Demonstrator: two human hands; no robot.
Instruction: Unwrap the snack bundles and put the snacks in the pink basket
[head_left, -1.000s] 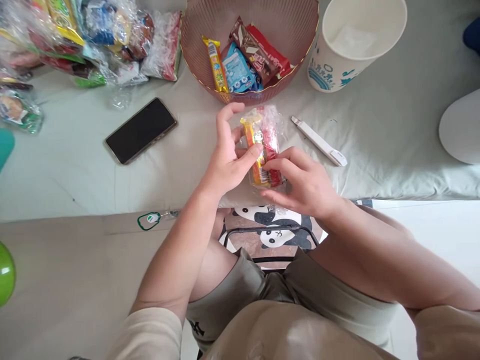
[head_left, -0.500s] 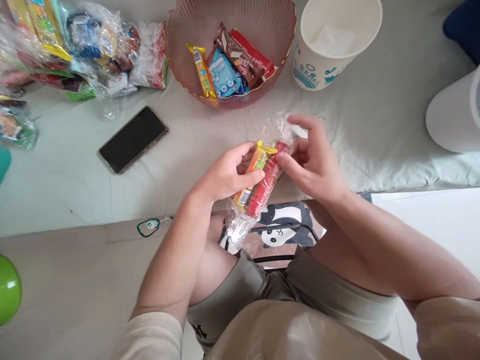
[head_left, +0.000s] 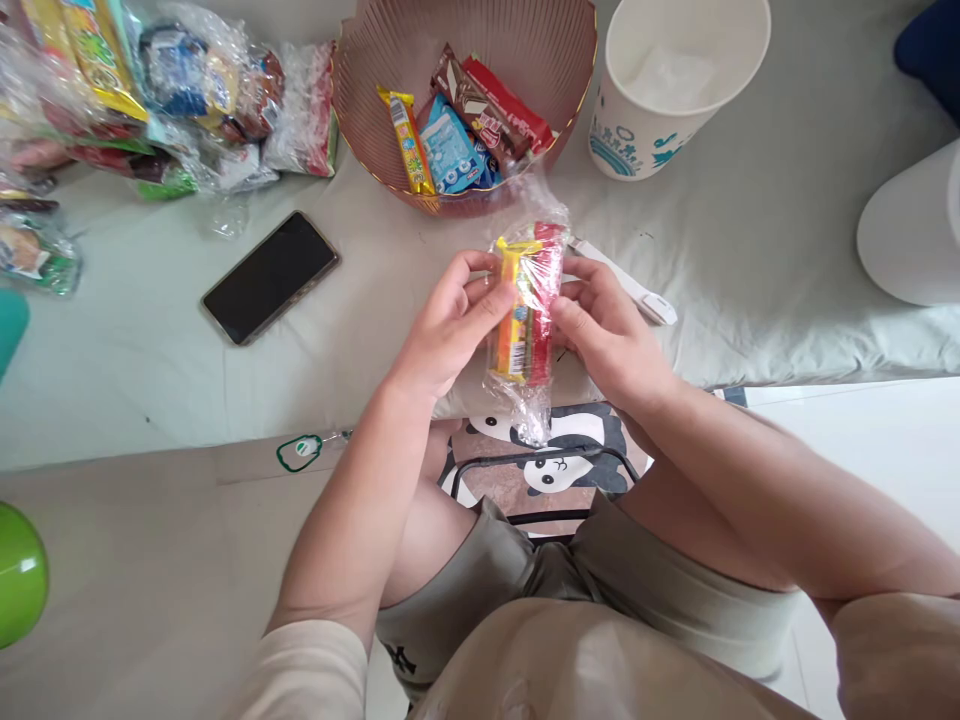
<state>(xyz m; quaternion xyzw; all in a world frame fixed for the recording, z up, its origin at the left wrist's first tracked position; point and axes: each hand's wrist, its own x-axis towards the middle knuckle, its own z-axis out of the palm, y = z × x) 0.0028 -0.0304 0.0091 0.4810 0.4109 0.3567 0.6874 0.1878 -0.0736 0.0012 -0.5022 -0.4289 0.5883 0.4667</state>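
A clear plastic bag (head_left: 527, 310) with a yellow snack bar and a red snack bar inside stands upright between both hands, above the near edge of the pale green cloth. My left hand (head_left: 450, 330) pinches its left side with thumb and fingers. My right hand (head_left: 607, 335) grips the right side, fingers closed on the plastic. Behind the bag sits a pink ribbed basket (head_left: 375, 60) with several wrapped snacks (head_left: 461, 135) in it.
A black phone (head_left: 270, 277) lies on the cloth to the left. A heap of bagged snacks (head_left: 150, 90) fills the far left. A white paper bucket (head_left: 675, 90) stands at the back right, a white pen-like cutter (head_left: 637, 295) under my right hand. A green ball (head_left: 19, 575) sits at lower left.
The bag was tilted with my right hand at its top end; now it is turned upright and both hands hold its sides.
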